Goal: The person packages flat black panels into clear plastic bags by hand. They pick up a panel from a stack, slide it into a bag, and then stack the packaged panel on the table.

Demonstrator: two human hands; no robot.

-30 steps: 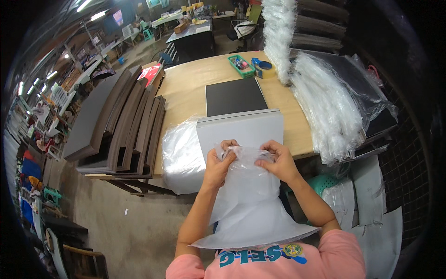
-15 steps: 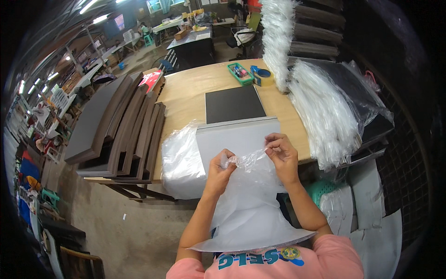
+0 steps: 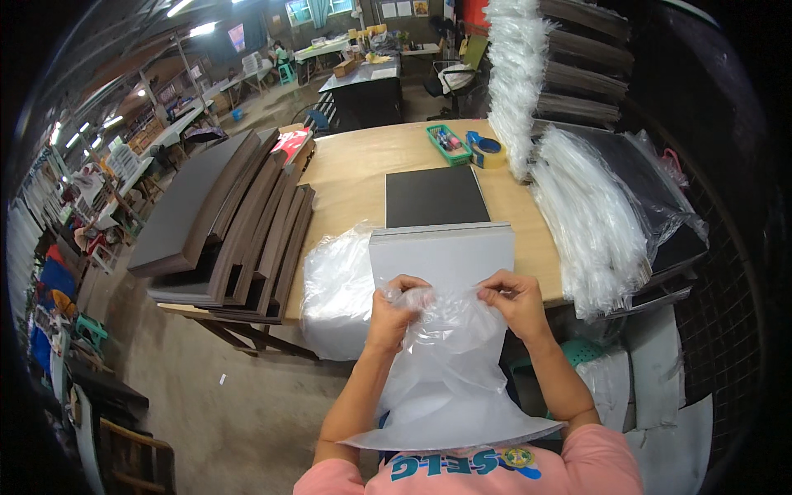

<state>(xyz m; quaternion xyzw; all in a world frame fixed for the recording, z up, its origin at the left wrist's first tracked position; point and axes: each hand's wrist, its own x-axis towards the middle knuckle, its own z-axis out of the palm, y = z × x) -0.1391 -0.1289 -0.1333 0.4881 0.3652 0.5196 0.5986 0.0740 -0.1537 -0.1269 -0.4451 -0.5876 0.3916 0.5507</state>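
Observation:
A clear plastic bag (image 3: pixel 450 375) hangs from both my hands and drapes toward my chest. My left hand (image 3: pixel 394 315) pinches its gathered upper edge on the left. Level with it, my right hand (image 3: pixel 516 304) grips the same edge between thumb and fingers on the right. The bag's edge is crumpled between them. Just beyond my hands, a stack of boards with a pale grey top (image 3: pixel 441 257) lies at the table's near edge. Behind that stack lies a black board (image 3: pixel 437 198). More clear plastic bags (image 3: pixel 337 289) lie left of the pale stack, hanging over the edge.
Thick dark boards (image 3: pixel 206 214) are piled on the table's left side. A green basket of small items (image 3: pixel 448 144) and tape rolls (image 3: pixel 485 151) sit at the back. Bundled plastic bags (image 3: pixel 582 223) lie at the right, beside stacked wrapped boards (image 3: pixel 582 70). The wooden table (image 3: pixel 346 177) spans the middle.
My right hand has come lower and is level with the left, both still gripping the bag's edge. The whole view has shifted slightly, so the table appears farther right and lower.

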